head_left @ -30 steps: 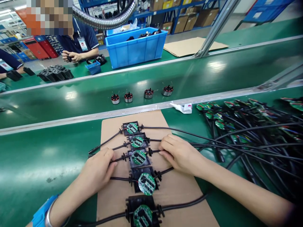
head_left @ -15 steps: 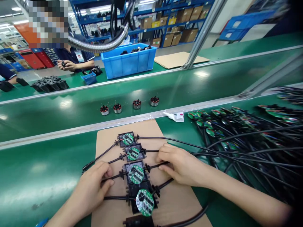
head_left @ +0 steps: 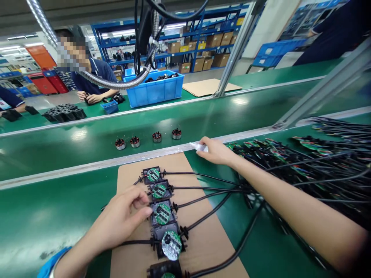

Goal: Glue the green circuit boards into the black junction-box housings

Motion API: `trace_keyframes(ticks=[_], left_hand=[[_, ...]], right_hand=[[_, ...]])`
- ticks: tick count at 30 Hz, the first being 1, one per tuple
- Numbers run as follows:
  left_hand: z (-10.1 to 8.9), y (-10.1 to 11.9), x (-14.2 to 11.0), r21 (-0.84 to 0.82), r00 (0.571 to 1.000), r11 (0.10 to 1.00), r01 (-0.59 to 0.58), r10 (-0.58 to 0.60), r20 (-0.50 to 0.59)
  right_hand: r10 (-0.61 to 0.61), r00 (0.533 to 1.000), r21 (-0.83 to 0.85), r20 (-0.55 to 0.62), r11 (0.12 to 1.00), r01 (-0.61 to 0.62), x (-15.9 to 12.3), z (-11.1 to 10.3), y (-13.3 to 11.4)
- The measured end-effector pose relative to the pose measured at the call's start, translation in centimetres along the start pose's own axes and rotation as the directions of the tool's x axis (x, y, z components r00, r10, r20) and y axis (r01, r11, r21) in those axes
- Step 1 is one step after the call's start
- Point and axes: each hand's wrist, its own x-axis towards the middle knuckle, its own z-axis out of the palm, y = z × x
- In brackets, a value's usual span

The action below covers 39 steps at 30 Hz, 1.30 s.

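My right hand [head_left: 216,151] reaches past the cardboard and is closed on a small white tube [head_left: 199,147] with a narrow nozzle, lying by the metal rail. My left hand [head_left: 127,216] hovers at the left of a column of black plastic housings [head_left: 158,204], thumb and fingers apart, its thumb tip near the third round green circuit board [head_left: 162,214]. Several such boards rest on the housings, among them a front one [head_left: 171,244] with a glossy surface. Black cables [head_left: 199,220] with grommets run out both sides. My left hand hides some left cables.
The housings lie on a cardboard sheet [head_left: 208,247]. A heap of cabled boards [head_left: 290,158] fills the right side. Several small motor stators [head_left: 157,137] stand on the green belt beyond the rail. Across it, a person [head_left: 97,77] works beside a blue bin [head_left: 156,90]. A metal hose [head_left: 116,84] hangs overhead.
My right hand has left the cables and moved forward to the white tube, gripping it. My left hand has come off the cable and shifted right towards the boards. The camera view has tilted.
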Motion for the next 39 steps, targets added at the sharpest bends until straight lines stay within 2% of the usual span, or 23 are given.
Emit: trace_keyframes(ticks=[2, 5, 7, 9, 11, 16, 23, 24, 26, 28, 30, 32, 35, 39], left_hand=[[0.8, 1.0, 2.0, -0.229, 1.000, 0.973, -0.025, 0.022, -0.014], [2.2, 2.2, 4.9, -0.585, 0.999, 0.809, -0.047, 0.032, -0.037], [2.7, 2.7, 6.0, -0.671, 0.999, 0.739, -0.053, 0.032, -0.043], [2.8, 2.8, 6.3, -0.675, 0.997, 0.735, -0.061, 0.020, -0.069], [2.6, 2.7, 6.0, -0.681, 0.995, 0.730, -0.058, -0.011, -0.097], [2.6, 2.3, 5.2, -0.706, 0.986, 0.708, -0.033, -0.093, -0.140], [3.2, 2.0, 5.6, -0.755, 0.973, 0.653, -0.057, -0.133, -0.188], [3.2, 1.9, 5.6, -0.761, 0.970, 0.646, -0.061, -0.143, -0.198], [3.0, 1.7, 5.7, -0.774, 0.963, 0.630, -0.069, -0.161, -0.216], [2.9, 1.6, 5.6, -0.788, 0.960, 0.612, -0.075, -0.168, -0.222], [2.8, 1.7, 5.5, -0.802, 0.963, 0.592, -0.077, -0.163, -0.213], [2.9, 1.9, 5.3, -0.816, 0.969, 0.572, -0.083, -0.147, -0.201], [3.1, 2.0, 5.1, -0.830, 0.976, 0.549, -0.094, -0.113, -0.186], [3.5, 1.8, 5.2, -0.840, 0.977, 0.538, -0.071, -0.134, -0.168]], right_hand=[[0.001, 1.000, 0.117, -0.015, 0.993, 0.001, -1.1, 1.3, -3.5], [-0.063, 0.998, 0.367, 0.025, 0.929, 0.049, -2.6, 3.2, -9.4], [-0.050, 0.997, 0.666, 0.062, 0.746, -0.004, -3.3, 4.1, -12.3], [-0.027, 0.997, 0.817, 0.071, 0.575, -0.043, -3.8, 4.5, -14.0], [-0.022, 0.997, 0.850, 0.074, 0.524, -0.052, -4.1, 4.6, -14.5], [0.011, 0.982, 0.798, 0.190, 0.581, -0.161, -4.8, 4.6, -13.5], [0.030, 0.981, 0.725, 0.192, 0.669, -0.163, -5.2, 5.8, -12.8], [0.019, 0.984, 0.716, 0.175, 0.684, -0.140, -5.3, 5.6, -12.8], [-0.082, 0.993, 0.677, 0.085, 0.736, 0.003, -5.5, 4.9, -12.9], [-0.240, 0.971, 0.592, -0.024, 0.779, 0.207, -5.6, 4.2, -13.1], [-0.337, 0.939, 0.515, -0.070, 0.794, 0.323, -5.5, 4.0, -13.2], [-0.281, 0.959, 0.521, -0.038, 0.813, 0.259, -5.4, 4.3, -13.2], [-0.116, 0.992, 0.570, 0.041, 0.819, 0.072, -5.1, 5.3, -13.0], [-0.010, 0.996, 0.632, 0.084, 0.774, -0.046, -5.3, 6.1, -12.9]])
